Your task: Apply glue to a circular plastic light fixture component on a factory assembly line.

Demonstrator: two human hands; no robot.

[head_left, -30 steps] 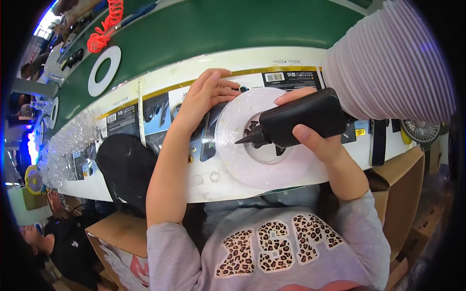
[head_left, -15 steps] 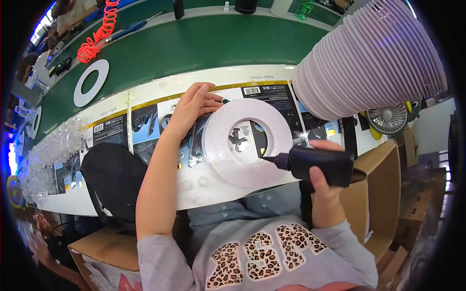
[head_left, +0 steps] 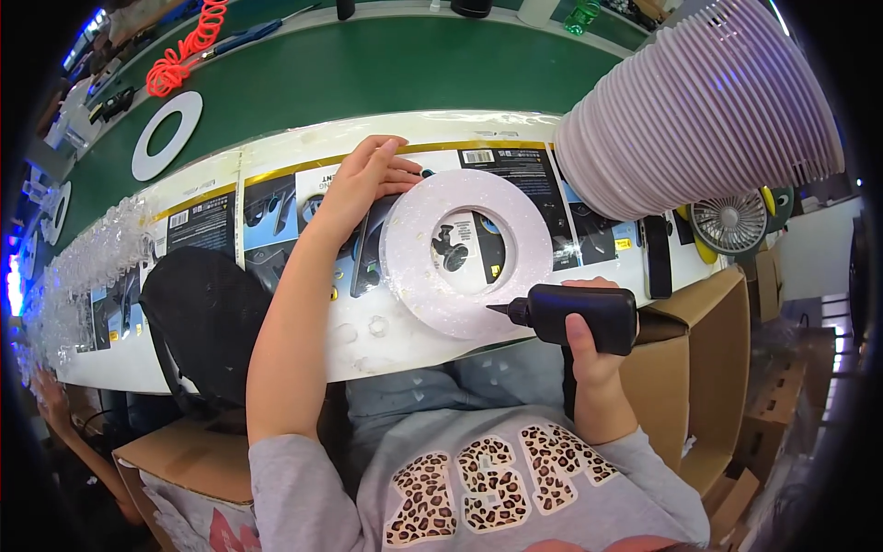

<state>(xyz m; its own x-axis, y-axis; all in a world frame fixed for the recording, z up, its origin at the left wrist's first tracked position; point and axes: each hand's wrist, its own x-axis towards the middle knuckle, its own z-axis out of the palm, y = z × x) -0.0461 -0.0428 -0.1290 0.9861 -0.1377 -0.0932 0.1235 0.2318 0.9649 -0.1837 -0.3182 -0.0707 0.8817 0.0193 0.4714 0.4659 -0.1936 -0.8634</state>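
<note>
A thick white ring (head_left: 405,262), perhaps a stack of flat rings, lies on the printed sheet in front of me, with small shiny specks on its face. At its far left edge is my left hand (head_left: 366,182), fingers stretched out and the fingertips close to or touching the rim. My right hand (head_left: 593,359) grips a black squeeze bottle (head_left: 589,317), tilted onto its side, its pointed nozzle aimed left. The nozzle tip is over the near right part of the ring's face; whether it touches cannot be made out.
A tall stack of white rings (head_left: 699,115) leans at the right, beside a small fan (head_left: 728,221) and a phone (head_left: 657,258). A black bag (head_left: 200,322) and clear plastic pieces (head_left: 83,285) are on the left. A loose white ring (head_left: 143,164) rests on the green surface (head_left: 386,69).
The bottle has moved left and toward me, its tip going from the ring's inner edge onto its near face. My left hand stays at the rim. The whole view has shifted slightly.
</note>
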